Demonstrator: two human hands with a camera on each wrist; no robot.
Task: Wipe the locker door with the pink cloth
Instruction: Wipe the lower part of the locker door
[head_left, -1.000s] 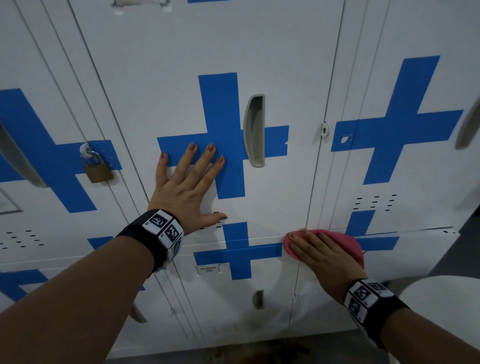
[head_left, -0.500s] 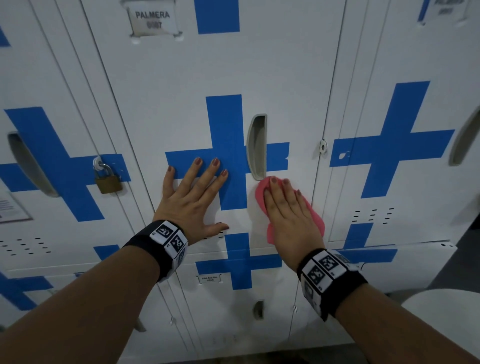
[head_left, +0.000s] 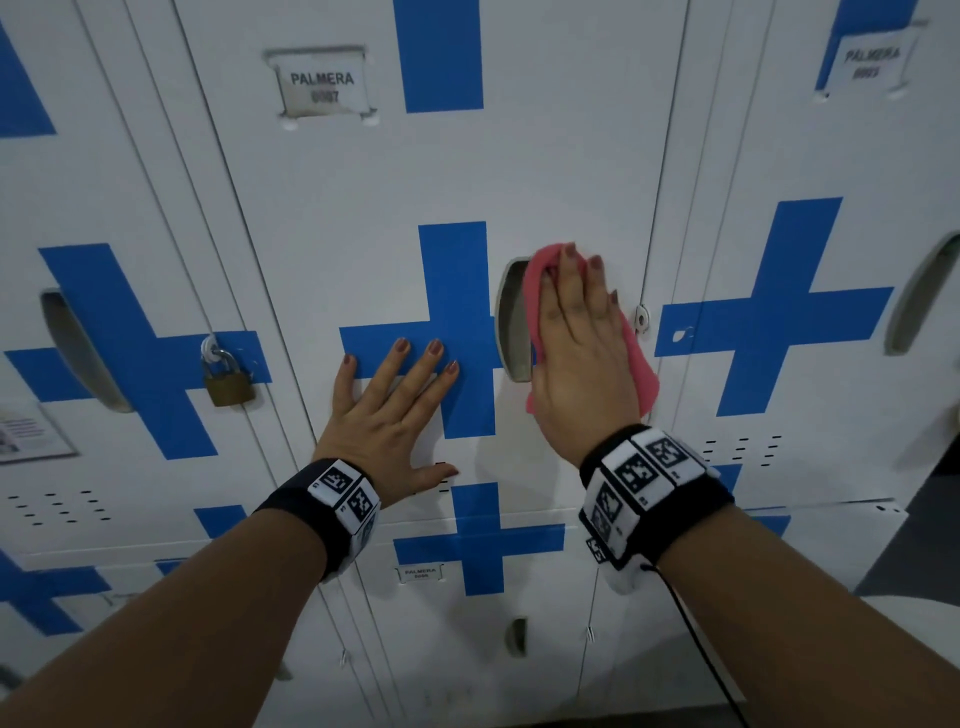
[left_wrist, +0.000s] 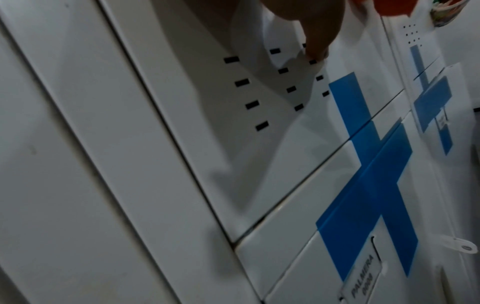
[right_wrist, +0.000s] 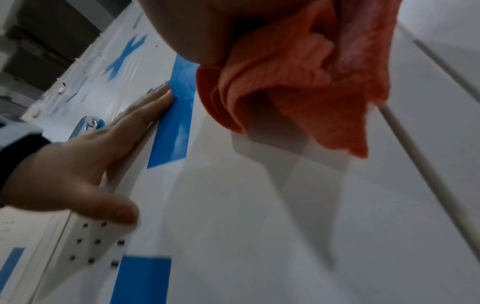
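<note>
- We see the pink cloth (head_left: 636, 358) flat against the white locker door (head_left: 545, 171), just right of its recessed handle (head_left: 511, 325), with its upper corner at the handle's top edge.
- Our right hand (head_left: 582, 338) lies on the cloth with straight fingers pressing it to the door; from the right wrist view the cloth (right_wrist: 306, 82) hangs in loose folds below the palm.
- Our left hand (head_left: 387, 415) rests spread and flat on the same door, holding nothing, fingertips on the blue cross (head_left: 457, 332) and thumb beside the vent slots (left_wrist: 259, 86).
- Both wrists wear black bands with square coded markers (head_left: 644, 470).
- A name label (head_left: 322, 85) reading PALMERA sits near the door's top.
- On the neighbouring locker to the left hangs a brass padlock (head_left: 228, 387).
</note>
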